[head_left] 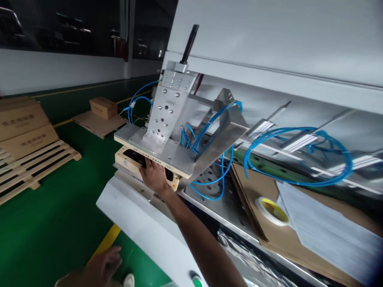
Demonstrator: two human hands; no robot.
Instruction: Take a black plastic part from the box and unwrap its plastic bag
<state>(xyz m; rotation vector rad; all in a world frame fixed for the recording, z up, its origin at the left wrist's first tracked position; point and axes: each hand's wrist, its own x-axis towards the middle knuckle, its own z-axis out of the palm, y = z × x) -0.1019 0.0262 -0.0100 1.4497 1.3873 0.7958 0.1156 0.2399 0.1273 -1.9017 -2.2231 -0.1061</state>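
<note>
My right hand (155, 175) reaches into the gap between an upper metal plate (167, 153) and a cream-coloured block (122, 159) with a dark recess. Its thumb is apart and its fingers extend into the recess, where the tips are partly hidden; I see nothing held. Above the plate rises an upright metal bracket (163, 111) marked with digits, topped by a black rod (190, 44). Low in the view, my left hand (104, 265) hangs over the floor, blurred, its fingers apart and nothing visible in them.
Blue air hoses (299, 129) loop around the machine. At right, a tape roll (273, 211) and paper sheets (323, 227) lie on cardboard (284, 239). A green button (196, 282) sits on the white front panel. A wooden pallet (38, 163) and a carton (103, 107) stand at left.
</note>
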